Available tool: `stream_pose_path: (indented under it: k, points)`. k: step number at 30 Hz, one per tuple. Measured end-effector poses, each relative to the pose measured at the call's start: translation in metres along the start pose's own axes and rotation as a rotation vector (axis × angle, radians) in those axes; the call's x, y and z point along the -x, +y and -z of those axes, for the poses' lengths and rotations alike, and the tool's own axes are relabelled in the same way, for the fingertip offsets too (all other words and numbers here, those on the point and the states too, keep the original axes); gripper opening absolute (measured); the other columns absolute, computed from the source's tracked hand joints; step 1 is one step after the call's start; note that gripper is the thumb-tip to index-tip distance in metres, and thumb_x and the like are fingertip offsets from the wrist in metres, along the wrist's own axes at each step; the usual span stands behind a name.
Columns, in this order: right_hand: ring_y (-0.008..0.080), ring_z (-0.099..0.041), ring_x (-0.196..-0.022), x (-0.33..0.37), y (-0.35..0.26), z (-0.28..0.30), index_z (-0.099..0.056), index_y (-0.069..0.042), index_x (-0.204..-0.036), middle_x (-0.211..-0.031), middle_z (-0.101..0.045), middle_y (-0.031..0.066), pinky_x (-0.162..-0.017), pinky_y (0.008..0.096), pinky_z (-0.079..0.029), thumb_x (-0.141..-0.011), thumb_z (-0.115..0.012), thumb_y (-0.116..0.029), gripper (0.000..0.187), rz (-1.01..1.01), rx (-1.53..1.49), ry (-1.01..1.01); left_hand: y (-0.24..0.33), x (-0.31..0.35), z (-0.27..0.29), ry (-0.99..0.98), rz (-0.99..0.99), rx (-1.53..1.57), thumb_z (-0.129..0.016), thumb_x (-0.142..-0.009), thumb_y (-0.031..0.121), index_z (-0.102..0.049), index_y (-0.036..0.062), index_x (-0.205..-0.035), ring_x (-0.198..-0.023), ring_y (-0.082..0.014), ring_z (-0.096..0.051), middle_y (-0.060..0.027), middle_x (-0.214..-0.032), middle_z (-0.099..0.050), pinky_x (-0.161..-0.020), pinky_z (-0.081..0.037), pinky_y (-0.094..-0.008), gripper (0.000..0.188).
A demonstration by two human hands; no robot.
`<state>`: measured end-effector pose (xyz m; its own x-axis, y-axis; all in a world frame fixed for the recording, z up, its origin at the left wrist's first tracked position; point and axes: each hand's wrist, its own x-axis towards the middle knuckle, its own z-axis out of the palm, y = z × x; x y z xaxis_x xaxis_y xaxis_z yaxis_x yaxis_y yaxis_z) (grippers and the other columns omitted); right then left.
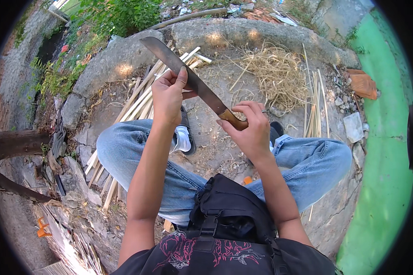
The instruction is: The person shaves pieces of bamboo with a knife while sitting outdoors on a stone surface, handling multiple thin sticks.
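Note:
A machete [206, 94] with a long dark blade and a short wooden handle is held up in front of me, slanting from upper left to lower right. My left hand [170, 94] pinches the middle of the blade, thumb on its near face and the other fingers behind it. At the lower right end, my right hand [250, 126] is closed around the handle. Behind and below the blade lies a bundle of pale split bamboo strips [140, 98], partly hidden by my left arm and knee.
Curly bamboo shavings [277, 75] are heaped at the far right, beside thin upright strips [316, 105]. A low concrete curb [261, 36] runs across the back. A green wall [376, 160] stands at right, a dark wooden beam [18, 144] at left. A black bag [234, 206] rests on my lap.

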<state>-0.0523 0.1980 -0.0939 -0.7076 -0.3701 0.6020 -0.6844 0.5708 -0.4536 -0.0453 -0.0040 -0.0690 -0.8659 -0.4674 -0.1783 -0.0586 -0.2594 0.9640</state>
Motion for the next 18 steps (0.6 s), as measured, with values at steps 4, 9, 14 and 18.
stream_pose_path:
  k: [4, 9, 14, 18]
  points:
    - [0.0142, -0.06, -0.067, 0.0, 0.002, 0.013, -0.065, 0.001, -0.093, -0.072, -0.063, 0.0077, -0.063, 0.0272, -0.048, -0.071, -0.078, -0.02, 0.033, -0.465, -0.465, -0.43, 0.005, -0.003, 0.008, -0.023, -0.063, 0.053, -0.056, -0.092, 0.022, -0.058, 0.0028, -0.088, -0.069, -0.0139, -0.063, -0.0054, -0.079, -0.063, -0.057, -0.054, -0.0257, 0.02]
    - [0.0107, -0.061, -0.068, 0.002, 0.0, 0.019, -0.064, 0.003, -0.094, -0.079, -0.065, 0.0092, -0.061, 0.0241, -0.048, -0.072, -0.077, -0.012, 0.029, -0.477, -0.588, -0.393, 0.005, -0.006, 0.014, -0.18, -0.16, 0.161, -0.053, -0.093, 0.021, -0.058, 0.0023, -0.092, -0.072, -0.016, -0.064, -0.0082, -0.082, -0.063, -0.062, -0.057, -0.0288, 0.019]
    - [0.0112, -0.062, -0.066, 0.008, -0.006, 0.017, -0.063, 0.003, -0.092, -0.078, -0.065, 0.01, -0.059, 0.0242, -0.048, -0.072, -0.076, -0.006, 0.025, -0.25, -0.533, -0.152, 0.006, -0.007, 0.014, -0.262, -0.193, 0.246, -0.053, -0.093, 0.018, -0.058, 0.0022, -0.093, -0.075, -0.0182, -0.065, -0.0097, -0.085, -0.063, -0.064, -0.057, -0.0299, 0.017]
    - [0.0113, -0.061, -0.063, 0.006, -0.006, 0.026, -0.063, 0.003, -0.092, -0.074, -0.064, 0.0093, -0.058, 0.0245, -0.047, -0.072, -0.075, -0.006, 0.025, -0.241, -0.482, -0.206, 0.008, -0.009, 0.006, -0.279, -0.203, 0.225, -0.054, -0.092, 0.018, -0.058, 0.0033, -0.092, -0.075, -0.0174, -0.065, -0.0087, -0.084, -0.063, -0.061, -0.057, -0.0284, 0.015]
